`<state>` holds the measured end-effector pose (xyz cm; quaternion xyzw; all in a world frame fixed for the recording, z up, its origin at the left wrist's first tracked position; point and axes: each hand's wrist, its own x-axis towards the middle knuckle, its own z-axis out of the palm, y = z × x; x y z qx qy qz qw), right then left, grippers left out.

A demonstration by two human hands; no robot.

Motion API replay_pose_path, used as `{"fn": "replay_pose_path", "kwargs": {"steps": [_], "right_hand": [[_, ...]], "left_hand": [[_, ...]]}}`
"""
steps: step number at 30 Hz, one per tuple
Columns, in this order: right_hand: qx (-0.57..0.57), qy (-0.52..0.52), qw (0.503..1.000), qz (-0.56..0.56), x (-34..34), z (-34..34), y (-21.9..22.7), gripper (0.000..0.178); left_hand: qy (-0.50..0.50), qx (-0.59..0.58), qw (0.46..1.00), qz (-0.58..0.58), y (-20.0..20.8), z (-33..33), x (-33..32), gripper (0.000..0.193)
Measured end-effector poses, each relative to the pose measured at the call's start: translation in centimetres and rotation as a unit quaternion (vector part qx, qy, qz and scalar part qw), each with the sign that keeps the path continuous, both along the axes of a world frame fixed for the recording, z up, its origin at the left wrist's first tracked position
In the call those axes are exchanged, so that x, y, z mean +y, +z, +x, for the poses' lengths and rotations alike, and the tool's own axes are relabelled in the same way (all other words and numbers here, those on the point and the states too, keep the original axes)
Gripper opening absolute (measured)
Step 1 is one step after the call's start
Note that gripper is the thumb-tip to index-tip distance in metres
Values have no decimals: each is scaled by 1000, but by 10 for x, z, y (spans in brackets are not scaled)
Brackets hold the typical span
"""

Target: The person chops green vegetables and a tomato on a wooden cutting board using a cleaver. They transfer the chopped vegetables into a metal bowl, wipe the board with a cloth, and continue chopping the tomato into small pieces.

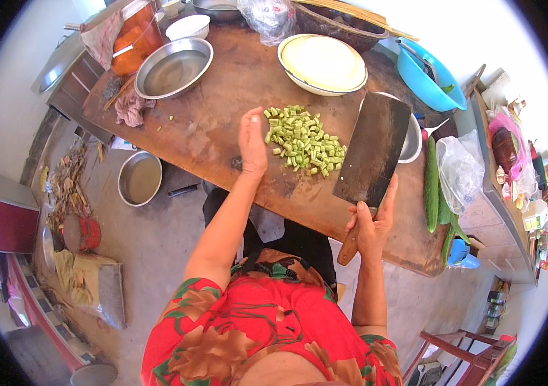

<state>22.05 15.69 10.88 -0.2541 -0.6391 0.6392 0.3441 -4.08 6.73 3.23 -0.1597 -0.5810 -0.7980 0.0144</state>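
On a broad brown wooden tabletop (222,71), in front of a person in a red top with brown and green flowers (242,315), a loose heap of short, chopped green vegetable pieces (306,141) lies near the middle of the front edge. The left hand (253,141) is empty, its fingers straight and close together, just beside the heap's left side; whether it touches the pieces cannot be told. The right hand (374,225) is closed around the wooden handle of a large cleaver with a dark, rectangular metal blade (377,151), its thumb near the base of the blade. The blade, broad face up, is just right of the heap and partly hides a round, silvery bowl (410,143). Farther right lie a long green cucumber (431,186) and a crumpled clear plastic bag (459,170). Toward the back stand a round metal basin of water (174,69), a dark-rimmed white basin with pale contents (293,78) and a bright blue plastic basin (451,100).
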Motion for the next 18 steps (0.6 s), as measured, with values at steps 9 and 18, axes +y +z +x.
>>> {"fn": "replay_pose_path", "kwargs": {"steps": [9, 18], "right_hand": [[6, 8, 997, -80, -4, -5, -18, 83], [-17, 51, 996, -64, -14, -23, -23, 78]], "left_hand": [[11, -24, 999, -18, -23, 8, -52, 18], [-79, 292, 929, -213, 22, 81, -24, 51]]}}
